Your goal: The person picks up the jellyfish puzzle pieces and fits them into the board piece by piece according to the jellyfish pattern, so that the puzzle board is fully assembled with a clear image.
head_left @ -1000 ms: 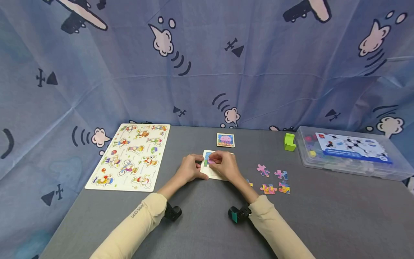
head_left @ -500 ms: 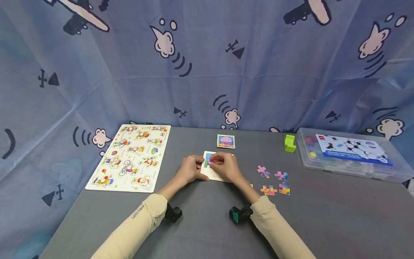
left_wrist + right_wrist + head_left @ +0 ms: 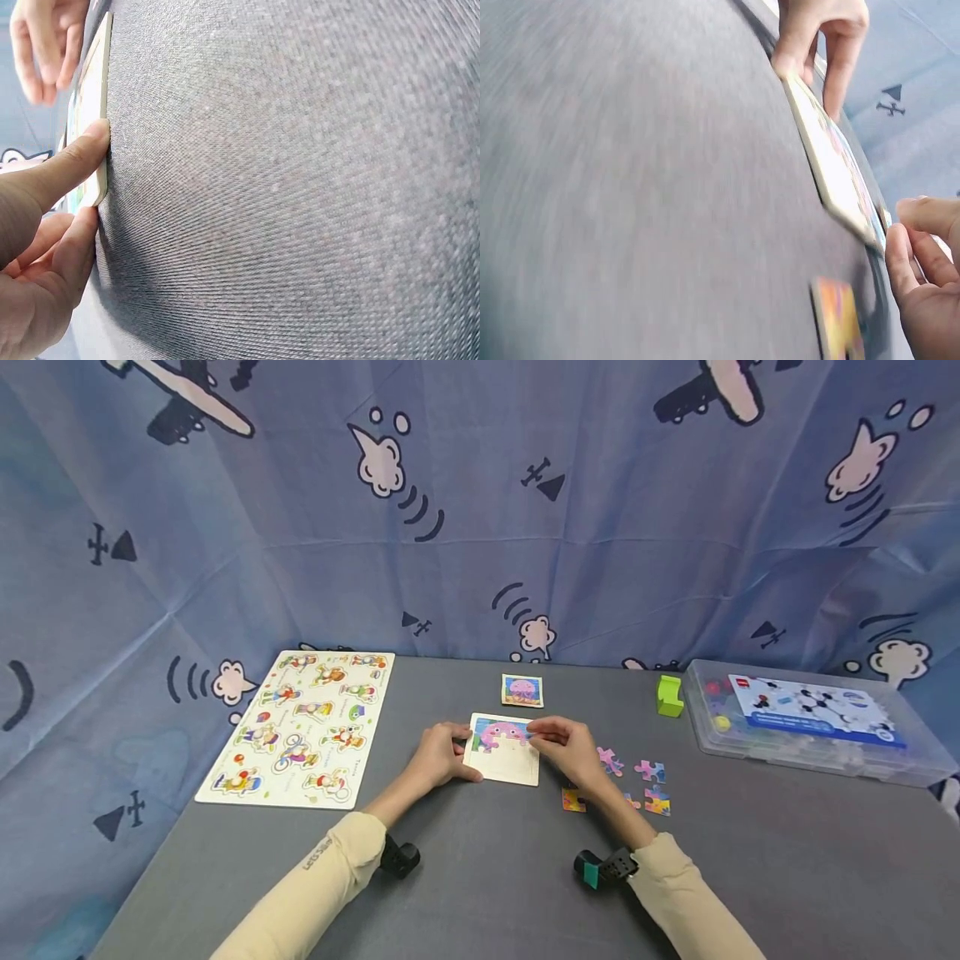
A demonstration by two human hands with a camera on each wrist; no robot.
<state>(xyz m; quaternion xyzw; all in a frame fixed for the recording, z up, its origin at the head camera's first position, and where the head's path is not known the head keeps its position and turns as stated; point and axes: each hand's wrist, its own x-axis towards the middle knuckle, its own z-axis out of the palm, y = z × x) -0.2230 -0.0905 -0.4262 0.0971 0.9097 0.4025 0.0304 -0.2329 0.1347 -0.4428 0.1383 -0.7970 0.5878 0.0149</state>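
Observation:
A small jigsaw tray (image 3: 510, 768) lies on the grey table, its upper part filled with a pink-and-blue picture and its lower part bare cream. My left hand (image 3: 437, 753) grips its left side, thumb at the near corner and fingers at the far one; the left wrist view shows the thumb (image 3: 94, 135) on the tray's edge. At the right side, my right hand (image 3: 567, 748) has loosely bent fingers beside the picture's end, with nothing seen between them. Loose jigsaw pieces (image 3: 657, 801) lie right of the tray, one orange piece (image 3: 573, 800) near the right forearm, which partly covers another.
Behind the tray lies a small square picture puzzle (image 3: 522, 691). A large board of cartoon figures (image 3: 360, 727) lies left. At the back right are a lime-green block (image 3: 670, 697) and a clear plastic case (image 3: 817, 756). A blue patterned curtain (image 3: 465, 568) hangs behind the table.
My right hand has moved off the picture to the right, uncovering the pink pieces in the tray and the orange piece by the forearm. The left hand keeps its grip.

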